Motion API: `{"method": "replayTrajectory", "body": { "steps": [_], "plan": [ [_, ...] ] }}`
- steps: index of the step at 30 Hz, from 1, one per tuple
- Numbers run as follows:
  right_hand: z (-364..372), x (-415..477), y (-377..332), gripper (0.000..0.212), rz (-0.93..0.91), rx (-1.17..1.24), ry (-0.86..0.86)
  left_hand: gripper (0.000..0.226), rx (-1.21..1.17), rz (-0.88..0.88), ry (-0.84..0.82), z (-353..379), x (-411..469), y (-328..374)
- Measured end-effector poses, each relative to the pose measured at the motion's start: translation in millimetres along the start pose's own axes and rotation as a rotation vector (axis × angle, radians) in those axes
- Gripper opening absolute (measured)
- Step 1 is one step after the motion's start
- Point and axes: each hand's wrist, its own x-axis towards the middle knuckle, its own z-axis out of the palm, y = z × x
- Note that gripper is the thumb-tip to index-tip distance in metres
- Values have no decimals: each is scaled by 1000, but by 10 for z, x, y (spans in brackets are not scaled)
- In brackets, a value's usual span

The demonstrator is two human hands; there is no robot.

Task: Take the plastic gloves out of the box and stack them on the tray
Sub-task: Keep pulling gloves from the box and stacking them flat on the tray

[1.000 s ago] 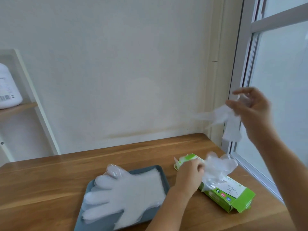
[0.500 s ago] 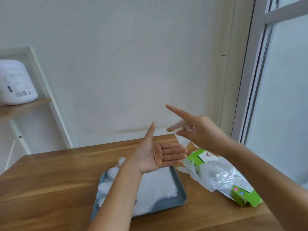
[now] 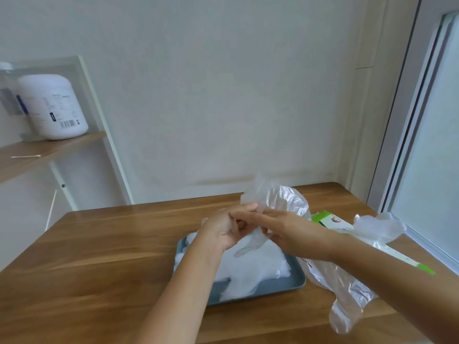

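Whereas 0.5 s ago the left hand lay flat and palm up, with the right hand pointing a forefinger apart from it, the 2 hands have now come together above the flat blue-grey rectangular tray. The crumpled clear plastic glove, which 1 s ago hung from the right hand up by the window, now billows just above both hands.

Counted: 2 hands, 1 tray and 1 green and white cardboard box. 1 glove is held, and 1 more clear glove pokes out of the box. The white pile of plastic gloves on the tray is too merged to count. A loose length of clear film hangs under the right forearm; I cannot tell whether it belongs to the held glove.

Left hand: palm turned inward, fingers curled and thumb stretched forward, pinching the film. Right hand: back uppermost, forefinger reaching to the left hand, the other fingers curled round the film. Both forearms slant in from the bottom edge.

Tray and box lie on the brown wooden table, the box just right of the tray. On the wooden wall shelf at left stand 1 white round jar and 1 cotton swab.
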Motion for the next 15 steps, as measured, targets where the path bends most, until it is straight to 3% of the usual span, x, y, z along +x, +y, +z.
{"method": "replayTrajectory", "body": {
  "steps": [2, 3, 5, 7, 8, 10, 11, 13, 15],
  "plan": [
    [75, -23, 9, 72, 16, 124, 19, 6, -63, 15, 0, -100, 61, -49],
    [93, -45, -3, 66, 30, 216, 103, 13, -138, 34, 3, -142, 78, -67],
    [100, -45, 1, 56, 113, 399, 414, 19, -324, 71, -7, -237, 106, -83],
    [98, -12, 85, 73, 347, 569, 670, 23, -430, 130, -62, -304, 93, -75],
    [75, 12, 109, 88, 497, 665, 662, 24, -444, 158, -86, -316, 76, -63],
    [65, 45, 165, 102, 638, 920, 446, 22, -410, 199, -79, -363, 68, -66],
    [63, 59, 181, 94, 633, 1056, 341, 22, -393, 203, -82, -381, 54, -65],
    [34, 135, 121, 54, 576, 1192, 302, 25, -369, 181, -83, -405, -4, -58],
    [-33, 249, 10, 23, 512, 1010, 341, 33, -353, 135, -102, -450, -42, -55]
  ]
}}
